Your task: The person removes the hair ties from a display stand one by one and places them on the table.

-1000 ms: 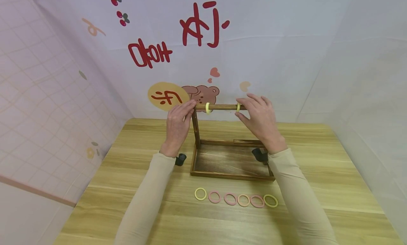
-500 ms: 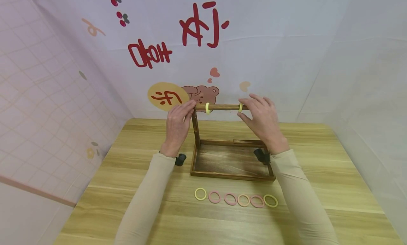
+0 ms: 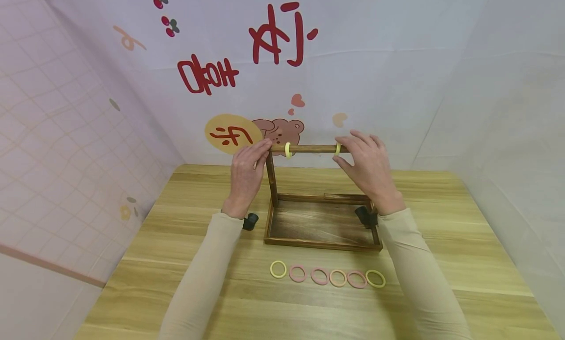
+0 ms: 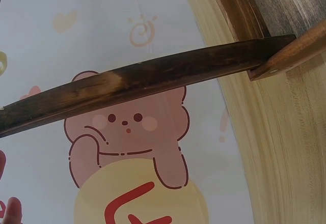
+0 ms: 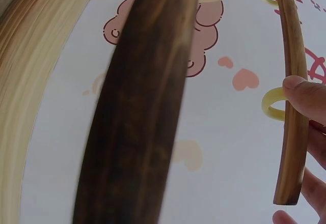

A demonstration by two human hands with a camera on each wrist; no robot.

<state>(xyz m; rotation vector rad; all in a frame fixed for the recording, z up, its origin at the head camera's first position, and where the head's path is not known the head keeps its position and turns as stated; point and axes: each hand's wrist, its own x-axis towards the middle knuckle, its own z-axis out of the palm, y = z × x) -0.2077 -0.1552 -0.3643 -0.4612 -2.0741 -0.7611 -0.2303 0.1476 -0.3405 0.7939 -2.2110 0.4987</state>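
Observation:
A dark wooden stand (image 3: 324,243) with a raised crossbar (image 3: 311,148) is on the table. My left hand (image 3: 248,175) holds the crossbar's left end; only its fingertips show at the edge of the left wrist view. One yellow ring (image 3: 288,150) hangs on the bar near that hand. Toward the bar's right end, my right hand (image 3: 368,168) pinches a second yellow ring (image 3: 338,149) between thumb and fingers. In the right wrist view this ring (image 5: 274,104) encircles the bar, with the thumb (image 5: 305,96) against it. The right hand hides the bar's right end in the head view.
In front of the stand, several rings lie in a row: a yellow ring (image 3: 278,269), pink ones, an orange ring (image 3: 338,278) and another yellow ring (image 3: 375,278). The wooden table (image 3: 198,276) meets a white printed backdrop (image 3: 375,75) behind the stand.
My right hand has slid a little to the right along the crossbar, and the pinched yellow ring has moved with it. The left hand and the other rings stay put.

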